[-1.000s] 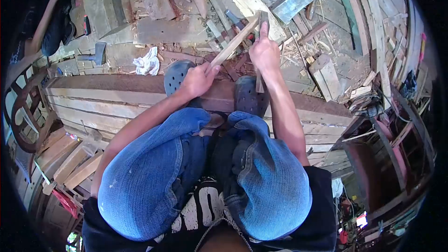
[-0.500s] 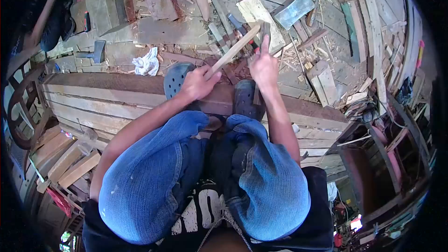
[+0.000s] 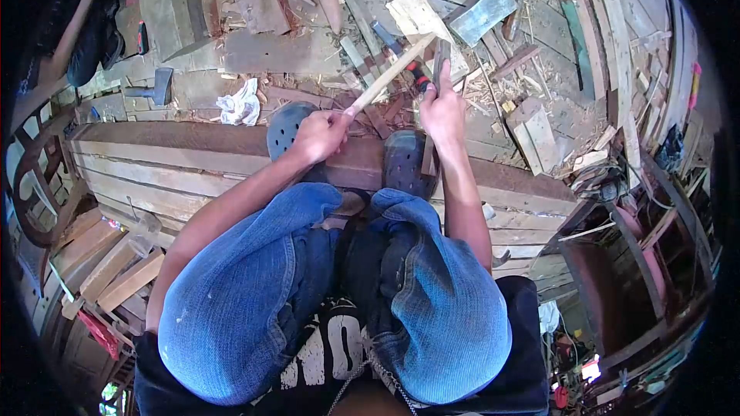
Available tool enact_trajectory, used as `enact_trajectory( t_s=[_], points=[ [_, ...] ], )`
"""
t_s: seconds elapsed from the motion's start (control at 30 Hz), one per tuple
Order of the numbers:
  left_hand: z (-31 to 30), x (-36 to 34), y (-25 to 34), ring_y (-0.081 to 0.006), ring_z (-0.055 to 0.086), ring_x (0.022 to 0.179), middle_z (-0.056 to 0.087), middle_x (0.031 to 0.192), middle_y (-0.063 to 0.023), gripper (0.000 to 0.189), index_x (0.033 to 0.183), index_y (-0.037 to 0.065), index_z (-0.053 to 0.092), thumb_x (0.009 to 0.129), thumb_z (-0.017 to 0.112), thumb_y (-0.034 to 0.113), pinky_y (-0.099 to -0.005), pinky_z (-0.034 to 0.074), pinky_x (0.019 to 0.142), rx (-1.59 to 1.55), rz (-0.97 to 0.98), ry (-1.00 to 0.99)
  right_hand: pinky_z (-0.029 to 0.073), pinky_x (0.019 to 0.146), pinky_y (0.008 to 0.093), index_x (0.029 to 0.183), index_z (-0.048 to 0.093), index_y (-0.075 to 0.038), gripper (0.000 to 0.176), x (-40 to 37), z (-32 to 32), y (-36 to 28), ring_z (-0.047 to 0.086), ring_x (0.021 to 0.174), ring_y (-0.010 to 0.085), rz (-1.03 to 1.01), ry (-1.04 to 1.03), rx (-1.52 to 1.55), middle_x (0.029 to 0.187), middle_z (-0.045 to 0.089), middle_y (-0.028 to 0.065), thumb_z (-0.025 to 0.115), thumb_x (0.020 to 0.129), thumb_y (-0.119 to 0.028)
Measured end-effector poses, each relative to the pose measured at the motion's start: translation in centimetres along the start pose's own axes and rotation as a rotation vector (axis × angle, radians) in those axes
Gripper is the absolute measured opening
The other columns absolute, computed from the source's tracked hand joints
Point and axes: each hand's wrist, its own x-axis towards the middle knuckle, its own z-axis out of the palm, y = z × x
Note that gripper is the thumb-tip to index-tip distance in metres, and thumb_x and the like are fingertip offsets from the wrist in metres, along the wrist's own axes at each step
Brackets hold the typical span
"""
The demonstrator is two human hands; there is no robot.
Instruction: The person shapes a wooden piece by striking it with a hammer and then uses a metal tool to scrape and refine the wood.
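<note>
My left hand (image 3: 322,135) is closed round the lower end of a pale wooden stick (image 3: 389,75), which slants up to the right. In my right hand (image 3: 444,117) is a knife with a dark flat blade (image 3: 442,60), my index finger stretched along it. The blade lies close to the stick's upper end. Part of the knife's long handle shows below my right hand, beside my right shoe. Beneath the stick and blade lie a pale wood block (image 3: 420,14) and a hammer (image 3: 419,75) with a red and black grip.
A broad metal-faced tool (image 3: 484,17) lies beyond the block. Wood offcuts and shavings cover the floor. To the left are a white cloth (image 3: 240,103) and a hatchet (image 3: 160,88). A thick wooden beam (image 3: 169,135) runs under my shoes. Another person's arm (image 3: 81,19) shows upper left.
My right hand and the knife have shifted slightly right and down. My left hand has moved a little left with the stick, still holding it at the lower end.
</note>
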Motion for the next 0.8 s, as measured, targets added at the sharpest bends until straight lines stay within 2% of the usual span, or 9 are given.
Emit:
enact_trajectory(
  t_s=[0.07,0.27,0.4,0.47,0.53,0.57,0.67,0.7,0.8],
  points=[
    [0.0,0.0,-0.1,-0.0262,0.067,0.069,0.066,0.067,-0.0115,0.058,0.080,0.003,0.067,0.092,0.050,0.057,-0.0385,0.052,0.067,0.146,0.111,0.095,0.053,0.060,0.0496,0.141,0.039,0.000,0.055,-0.2,0.2,0.0,0.065,0.062,0.0425,-0.013,-0.007,0.012,0.067,0.063,0.0264,0.051,0.090,-0.015],
    [0.5,0.8,-1.4,-0.0284,0.067,0.069,0.066,0.068,-0.0139,0.054,0.087,0.004,0.070,0.090,0.054,0.055,-0.0391,0.051,0.067,0.119,0.197,0.155,0.053,0.063,0.0470,0.142,0.040,-0.003,0.056,0.3,0.5,0.2,0.065,0.060,0.0397,-0.019,-0.025,-0.013,0.064,0.062,0.0263,0.052,0.088,-0.016],
    [0.5,0.6,-1.2,-0.0269,0.066,0.066,0.065,0.067,-0.0140,0.051,0.088,0.004,0.071,0.091,0.055,0.053,-0.0380,0.051,0.065,0.132,0.192,0.158,0.054,0.065,0.0475,0.141,0.041,-0.003,0.056,1.1,1.0,0.5,0.066,0.061,0.0403,-0.055,-0.037,-0.080,0.065,0.062,0.0270,0.052,0.088,-0.015],
    [0.4,0.5,-1.1,-0.0235,0.066,0.063,0.065,0.065,-0.0131,0.051,0.088,0.004,0.071,0.091,0.055,0.052,-0.0363,0.051,0.063,0.096,0.205,0.152,0.054,0.065,0.0482,0.141,0.040,-0.003,0.055,0.6,0.6,0.3,0.066,0.062,0.0411,-0.050,-0.051,-0.052,0.066,0.062,0.0274,0.051,0.088,-0.015],
    [0.3,0.5,-0.9,-0.0218,0.066,0.062,0.065,0.065,-0.0126,0.051,0.088,0.004,0.071,0.091,0.055,0.052,-0.0355,0.051,0.062,0.093,0.182,0.156,0.054,0.062,0.0489,0.141,0.040,-0.002,0.054,-0.2,0.4,-0.2,0.066,0.062,0.0411,-0.054,0.051,0.063,0.066,0.062,0.0275,0.050,0.089,-0.013],
    [0.4,0.4,-1.0,-0.0202,0.066,0.062,0.065,0.064,-0.0122,0.051,0.088,0.004,0.071,0.091,0.055,0.052,-0.0347,0.051,0.062,0.091,0.159,0.153,0.054,0.058,0.0479,0.140,0.039,0.003,0.056,-0.3,0.3,-0.4,0.065,0.060,0.0408,-0.112,0.044,0.065,0.066,0.063,0.0268,0.052,0.087,-0.009],
    [0.3,0.4,-0.9,-0.0189,0.066,0.063,0.066,0.065,-0.0111,0.051,0.087,0.004,0.072,0.091,0.055,0.052,-0.0339,0.051,0.062,0.079,0.153,0.140,0.054,0.055,0.0462,0.140,0.040,0.005,0.057,0.4,0.9,-0.4,0.065,0.056,0.0386,-0.149,-0.014,0.001,0.062,0.062,0.0258,0.052,0.086,-0.009],
    [0.1,0.2,-0.5,-0.0189,0.066,0.063,0.066,0.065,-0.0111,0.051,0.087,0.004,0.072,0.091,0.055,0.052,-0.0339,0.051,0.062,0.079,0.153,0.139,0.052,0.058,0.0494,0.141,0.041,-0.002,0.054,1.0,1.0,-0.2,0.065,0.060,0.0418,-0.202,0.033,0.014,0.064,0.061,0.0280,0.052,0.088,-0.011],
    [0.0,-0.2,-0.1,-0.0194,0.067,0.063,0.067,0.067,-0.0101,0.049,0.087,0.005,0.073,0.092,0.055,0.051,-0.0338,0.052,0.063,0.154,0.139,0.117,0.052,0.055,0.0494,0.142,0.039,-0.003,0.056,2.7,1.3,0.3,0.064,0.057,0.0421,-0.223,0.041,-0.113,0.062,0.061,0.0265,0.052,0.088,-0.011]
  ],
)
